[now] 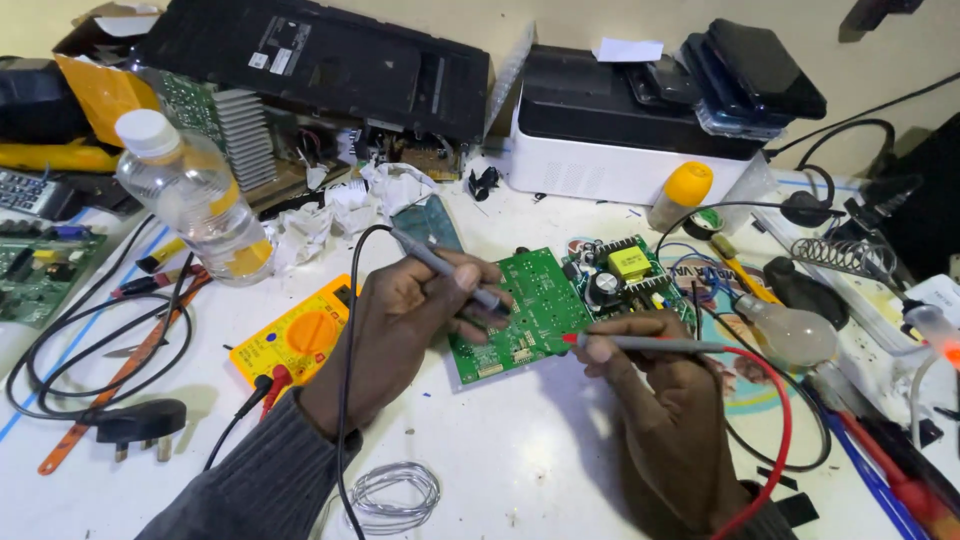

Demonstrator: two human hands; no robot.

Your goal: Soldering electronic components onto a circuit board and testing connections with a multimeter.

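A green circuit board (535, 300) lies on the white table (540, 450), with a second board carrying a yellow transformer (628, 264) at its right end. My left hand (405, 325) grips a grey test probe (445, 268) with a black lead, its tip down on the board's left part. In my right hand (655, 375) is a grey probe (650, 345) with a red lead, tip touching the board's lower right edge. A yellow multimeter (295, 340) sits left of my left hand with both leads plugged in.
A clear plastic bottle (195, 200) stands at the left. A black plug (140, 420) and cables lie near the left edge. A glass bulb (790, 330), a soldering iron stand (840, 255), a white box (620, 150) and a wire coil (392, 490) are around.
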